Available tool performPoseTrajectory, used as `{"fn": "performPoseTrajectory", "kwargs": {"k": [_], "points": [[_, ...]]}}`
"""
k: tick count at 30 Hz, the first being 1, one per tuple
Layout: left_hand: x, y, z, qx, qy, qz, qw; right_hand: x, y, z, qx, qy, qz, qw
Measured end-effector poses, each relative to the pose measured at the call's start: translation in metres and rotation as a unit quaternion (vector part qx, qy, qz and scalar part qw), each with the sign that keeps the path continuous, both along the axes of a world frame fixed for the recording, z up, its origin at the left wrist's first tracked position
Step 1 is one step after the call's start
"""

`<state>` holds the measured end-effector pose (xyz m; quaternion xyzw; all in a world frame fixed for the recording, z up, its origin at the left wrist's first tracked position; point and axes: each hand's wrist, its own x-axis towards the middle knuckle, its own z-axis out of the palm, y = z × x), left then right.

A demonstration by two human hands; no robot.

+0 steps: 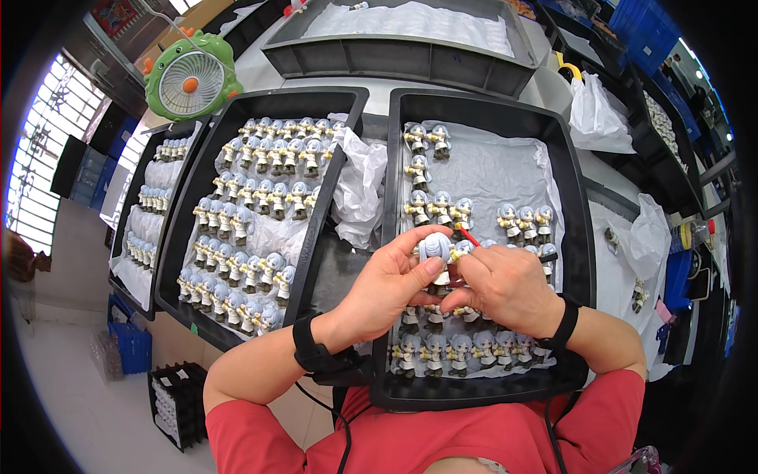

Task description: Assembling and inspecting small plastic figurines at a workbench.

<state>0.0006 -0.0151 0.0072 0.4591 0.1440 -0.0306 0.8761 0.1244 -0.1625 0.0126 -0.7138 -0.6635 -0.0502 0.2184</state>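
My left hand (392, 276) is closed around a small figurine (436, 246) with pale blue-grey hair, held above the right-hand black tray (580, 237). My right hand (505, 286) is closed beside it, its fingers close against the figurine. From this hand a thin red stick-like tool (469, 235) juts up toward the figurine, and a black end (548, 257) shows on its other side; whether both belong to one tool I cannot tell. Below my hands, a row of similar figurines (459, 354) stands on white paper in the tray. Part of the tray's middle is hidden by my hands.
To the left, another black tray (166, 284) holds several rows of figurines, with a narrower tray (130, 272) beyond it. Crumpled white paper (360, 186) lies between the trays. A green fan (192, 75), a large grey bin (395, 57) and a white plastic bag (598, 118) stand farther back.
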Motion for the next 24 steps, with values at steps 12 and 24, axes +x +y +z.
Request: {"fn": "performPoseTrajectory", "kwargs": {"k": [12,24], "points": [[0.0006,-0.0004,0.0012,0.013,0.007,0.001,1.000,-0.0008,-0.0016,0.0008,-0.021,0.018,0.003,1.000],[0.0008,-0.0018,0.0007,0.012,0.001,0.005,1.000,-0.0008,-0.0013,-0.0003,0.000,0.032,0.011,0.999]]}}
